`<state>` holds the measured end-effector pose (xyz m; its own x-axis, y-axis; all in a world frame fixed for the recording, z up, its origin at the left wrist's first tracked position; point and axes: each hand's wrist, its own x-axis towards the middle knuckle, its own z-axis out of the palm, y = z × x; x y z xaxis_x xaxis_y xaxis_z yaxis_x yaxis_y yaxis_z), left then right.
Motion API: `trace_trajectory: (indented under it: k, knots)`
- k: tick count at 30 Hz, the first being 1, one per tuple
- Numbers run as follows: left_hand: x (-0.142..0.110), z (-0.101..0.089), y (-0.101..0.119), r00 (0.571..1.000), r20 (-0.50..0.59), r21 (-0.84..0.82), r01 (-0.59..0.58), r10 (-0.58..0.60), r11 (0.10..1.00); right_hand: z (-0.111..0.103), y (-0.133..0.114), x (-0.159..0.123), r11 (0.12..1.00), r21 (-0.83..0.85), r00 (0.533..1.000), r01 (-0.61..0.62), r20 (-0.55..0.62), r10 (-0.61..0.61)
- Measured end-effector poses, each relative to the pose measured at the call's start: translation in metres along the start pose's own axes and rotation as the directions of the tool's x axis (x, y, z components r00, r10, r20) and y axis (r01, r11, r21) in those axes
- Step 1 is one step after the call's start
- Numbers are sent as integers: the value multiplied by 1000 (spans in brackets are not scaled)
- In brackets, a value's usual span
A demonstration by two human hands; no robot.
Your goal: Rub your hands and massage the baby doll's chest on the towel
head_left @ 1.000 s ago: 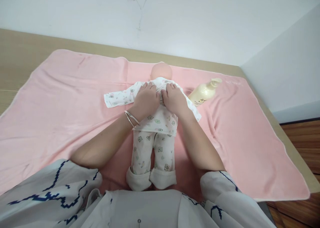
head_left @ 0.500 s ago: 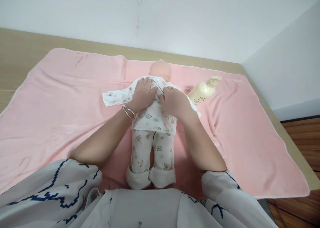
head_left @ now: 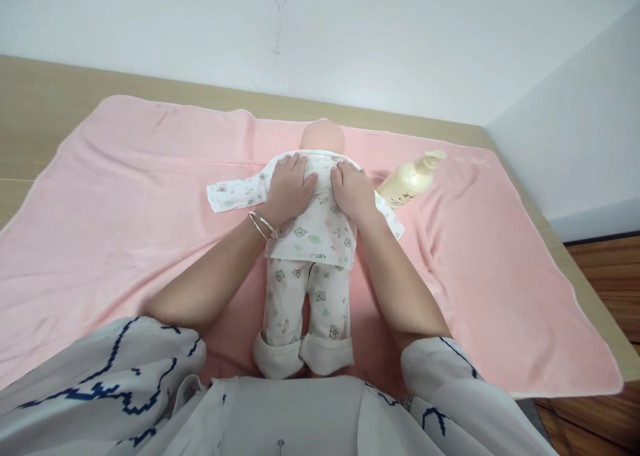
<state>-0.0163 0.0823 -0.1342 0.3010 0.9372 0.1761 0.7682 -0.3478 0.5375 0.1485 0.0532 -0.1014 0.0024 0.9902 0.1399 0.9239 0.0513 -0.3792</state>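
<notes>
A baby doll [head_left: 323, 136] lies stretched out with its bald head away from me; its face is not visible. It wears a white printed top [head_left: 320, 226] and matching trousers [head_left: 327, 303] with turned-up white cuffs. My left hand [head_left: 293, 186], with silver bangles at the wrist, rests flat on the left of the doll's upper body, fingers extended. On the other side my right hand [head_left: 353, 189] lies on the top, its fingers stretched toward the shoulder. Both hands touch the cloth without gripping it. One sleeve reaches out left; the other is partly hidden behind my right hand.
A cream pump bottle [head_left: 407, 179] lies tilted to the right of the doll, close to the right sleeve. Under everything spreads a pink blanket [head_left: 150, 176] on a wooden table [head_left: 45, 103]. A white wall [head_left: 375, 43] rises behind the table's far edge.
My right hand has let go of the fold of the top near the chest and moved slightly right, now lying flat. The cloth there is smoother. My left hand has stayed in place.
</notes>
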Motion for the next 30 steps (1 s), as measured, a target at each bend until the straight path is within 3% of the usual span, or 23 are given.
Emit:
trace_trajectory:
  k: [17, 30]
  knots:
    - [-3, 3, 0, 997, -75, -51, -6, 2, 999, -2, -2, -1, 1000, -19, 1000, -5, 2, 5]
    - [-8, -4, 9, 999, -42, -13, 14, -15, 1000, -3, -2, -3, 1000, 2, 1000, 7, 7, -7]
